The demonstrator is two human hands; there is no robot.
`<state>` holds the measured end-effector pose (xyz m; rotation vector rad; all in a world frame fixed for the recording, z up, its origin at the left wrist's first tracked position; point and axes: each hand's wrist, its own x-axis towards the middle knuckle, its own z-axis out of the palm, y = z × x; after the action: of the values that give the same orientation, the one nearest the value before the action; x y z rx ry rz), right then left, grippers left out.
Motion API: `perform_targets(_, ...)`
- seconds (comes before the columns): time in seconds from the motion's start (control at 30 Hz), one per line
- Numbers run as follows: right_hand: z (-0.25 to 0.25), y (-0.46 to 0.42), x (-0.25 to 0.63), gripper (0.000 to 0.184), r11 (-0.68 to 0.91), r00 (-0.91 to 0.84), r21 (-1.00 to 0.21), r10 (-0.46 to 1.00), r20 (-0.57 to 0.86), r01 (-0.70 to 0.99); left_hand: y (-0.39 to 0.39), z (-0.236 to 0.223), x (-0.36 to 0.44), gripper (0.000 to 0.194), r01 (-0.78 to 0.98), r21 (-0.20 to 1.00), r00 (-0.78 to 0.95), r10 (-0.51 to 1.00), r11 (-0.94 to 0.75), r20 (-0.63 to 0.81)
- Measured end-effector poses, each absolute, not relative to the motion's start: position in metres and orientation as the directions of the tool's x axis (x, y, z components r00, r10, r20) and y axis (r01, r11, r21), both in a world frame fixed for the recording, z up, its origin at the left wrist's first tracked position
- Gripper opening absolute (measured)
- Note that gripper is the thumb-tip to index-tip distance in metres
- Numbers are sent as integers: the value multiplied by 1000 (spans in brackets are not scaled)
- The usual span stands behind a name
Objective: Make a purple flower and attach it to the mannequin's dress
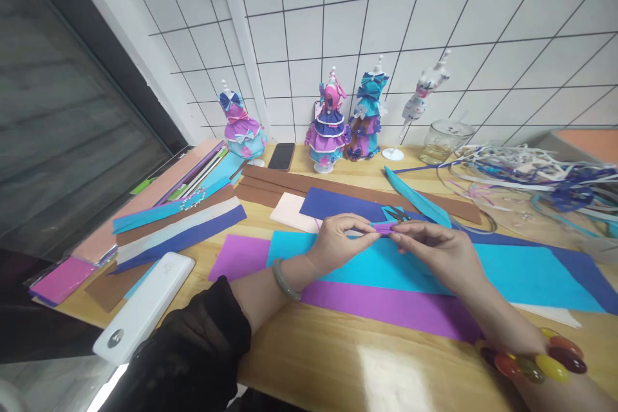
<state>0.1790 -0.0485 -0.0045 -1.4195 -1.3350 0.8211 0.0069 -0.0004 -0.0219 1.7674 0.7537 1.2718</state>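
Observation:
A small folded piece of purple fabric (385,227) is pinched between my two hands, above the wide turquoise fabric strip (294,251). My left hand (340,238) grips its left end between thumb and fingers. On its right end, the thumb and fingers of my right hand (437,248) are closed. Just behind the fingertips lie dark-bladed scissors (400,214) and a small turquoise scrap. A long purple strip (386,306) lies under the turquoise one, on the near side.
Dressed miniature mannequins (331,132) and a bare one (425,93) stand along the tiled wall. Near them are a phone (281,156), a glass jar (441,141) and tangled ribbons (521,170). A white oblong device (145,309) and fabric strips (178,238) lie at left.

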Motion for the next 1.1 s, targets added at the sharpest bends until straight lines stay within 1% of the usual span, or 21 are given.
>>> perform_targets(0.23,-5,-49,179,27,89,153,-951,978,139,297,-2,-22,7,12,-3,896,315,850,-444,422)
perform_targets(0.4,-7,-48,176,27,116,164,-973,975,150,200,-1,-24,8,16,10,935,354,875,-356,330)
perform_targets(0.5,-7,-48,174,26,115,172,-982,975,140,147,-1,-23,8,20,-3,948,369,880,-319,298)
perform_targets(0.57,-7,-48,172,26,114,167,-984,977,136,136,-1,-23,8,26,-17,949,382,875,-315,297)
perform_targets(0.7,-7,-49,170,29,108,146,-988,982,124,110,-1,-27,9,51,-72,950,439,846,-303,303)
perform_targets(0.77,-7,-49,169,31,108,137,-989,983,121,96,-1,-29,9,57,-90,955,467,835,-282,291)
perform_targets(0.87,-9,-49,168,35,109,127,-990,985,119,87,0,-30,9,53,-116,966,491,832,-232,259)
perform_targets(0.97,-10,-48,167,36,99,123,-992,987,108,79,1,-28,10,50,-143,974,478,849,-176,224)
perform_targets(1.1,-10,-47,169,37,99,91,-991,990,107,86,1,-26,10,50,-168,976,461,863,-142,205)
